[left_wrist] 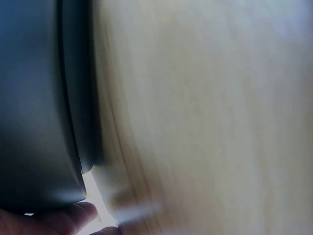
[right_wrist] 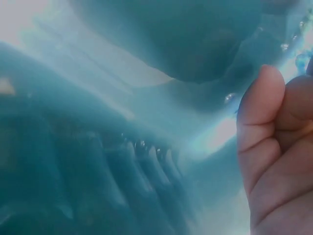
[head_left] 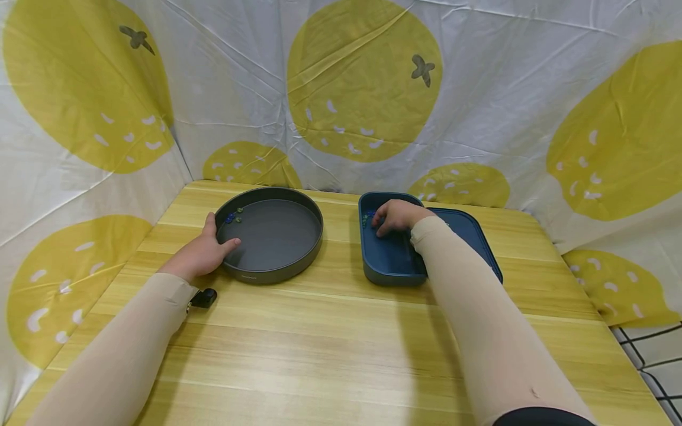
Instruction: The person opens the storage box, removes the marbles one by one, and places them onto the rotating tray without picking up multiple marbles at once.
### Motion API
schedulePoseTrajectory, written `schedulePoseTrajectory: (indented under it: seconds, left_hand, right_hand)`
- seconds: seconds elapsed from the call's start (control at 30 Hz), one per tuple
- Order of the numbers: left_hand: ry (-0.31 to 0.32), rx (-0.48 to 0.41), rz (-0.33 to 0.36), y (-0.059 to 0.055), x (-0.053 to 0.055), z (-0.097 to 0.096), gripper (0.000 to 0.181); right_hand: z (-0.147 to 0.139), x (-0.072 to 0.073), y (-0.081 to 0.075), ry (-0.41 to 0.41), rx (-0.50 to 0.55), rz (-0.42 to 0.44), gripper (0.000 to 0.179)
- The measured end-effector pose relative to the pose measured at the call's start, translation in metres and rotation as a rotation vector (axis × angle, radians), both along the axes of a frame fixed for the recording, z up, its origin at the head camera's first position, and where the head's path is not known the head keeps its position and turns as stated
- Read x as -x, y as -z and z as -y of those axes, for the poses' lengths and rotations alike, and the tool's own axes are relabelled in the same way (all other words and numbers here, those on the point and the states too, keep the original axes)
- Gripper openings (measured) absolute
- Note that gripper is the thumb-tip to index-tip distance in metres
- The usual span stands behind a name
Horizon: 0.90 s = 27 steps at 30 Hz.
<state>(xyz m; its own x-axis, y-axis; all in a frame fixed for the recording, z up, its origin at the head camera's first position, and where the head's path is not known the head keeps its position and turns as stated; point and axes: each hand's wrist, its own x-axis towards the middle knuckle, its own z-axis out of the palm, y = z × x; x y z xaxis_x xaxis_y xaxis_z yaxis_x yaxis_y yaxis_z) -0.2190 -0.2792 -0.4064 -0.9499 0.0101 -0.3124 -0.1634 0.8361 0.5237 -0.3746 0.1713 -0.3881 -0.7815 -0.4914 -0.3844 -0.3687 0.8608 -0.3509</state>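
Left hand (head_left: 201, 253): is resting, spread and unclenched, against the round pan (head_left: 274, 234).
Right hand (head_left: 396, 215): is hovering inside the blue box (head_left: 391, 280), by beads (head_left: 364, 221); grasp not discernible.

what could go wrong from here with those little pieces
The small pieces in the blue container could slip from the right hand; whether it already holds any is hidden. The left hand has its thumb over the rim of the round pan, so a sudden jerk might tilt the pan and scatter the loose blue and green pieces inside.
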Motion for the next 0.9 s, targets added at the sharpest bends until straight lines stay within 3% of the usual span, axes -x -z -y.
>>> schedulePoseTrajectory:
  seconds: [0.47,0.9]
  left_hand:
    - [0.000,-0.005,0.002,-0.002,-0.001,-0.001,0.110]
    - [-0.002,0.008,0.006,-0.003,-0.001,-0.002,0.110]
  right_hand:
    - [0.011,0.004,0.006,-0.021,0.009,-0.005,0.033]
    - [0.002,0.005,0.011,0.061,0.023,-0.082,0.034]
